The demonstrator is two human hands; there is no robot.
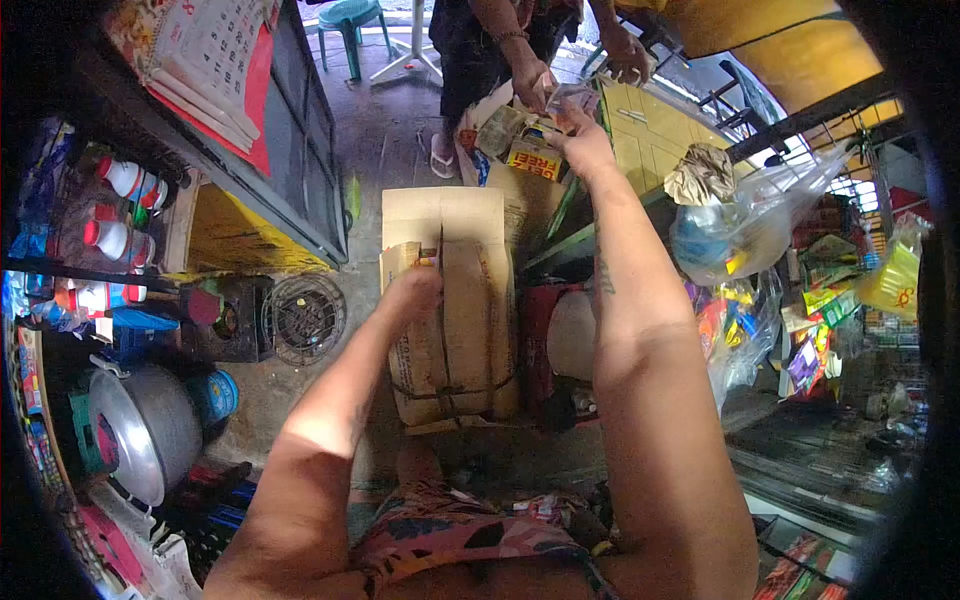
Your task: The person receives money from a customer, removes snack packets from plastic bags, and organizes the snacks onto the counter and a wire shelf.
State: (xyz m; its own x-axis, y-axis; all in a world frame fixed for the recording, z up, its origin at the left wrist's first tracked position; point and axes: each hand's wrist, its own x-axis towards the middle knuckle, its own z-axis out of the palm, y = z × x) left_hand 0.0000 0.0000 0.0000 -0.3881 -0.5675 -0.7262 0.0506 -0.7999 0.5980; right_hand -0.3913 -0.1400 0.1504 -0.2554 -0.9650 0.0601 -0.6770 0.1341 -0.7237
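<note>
A tall brown cardboard box (470, 320), tied with dark string, stands in front of me with its top flap raised. My left hand (418, 290) is closed at the upper left part of the box, around the string or a small item there that is too small to name. Stretched out at the upper right, my right hand (583, 150) pinches a clear plastic packet (574, 97). Another person's hand (533, 82) touches the same packet. Just below lie a yellow pack with red lettering (535, 158) and a clear container (498, 132).
The other person's second hand (628, 55) is at the top. A yellow wooden counter (650, 130) is on the right, with crumpled paper (700, 175) and hanging plastic bags (735, 235). A fan grille (305, 318) and a metal pot (150, 430) are at left.
</note>
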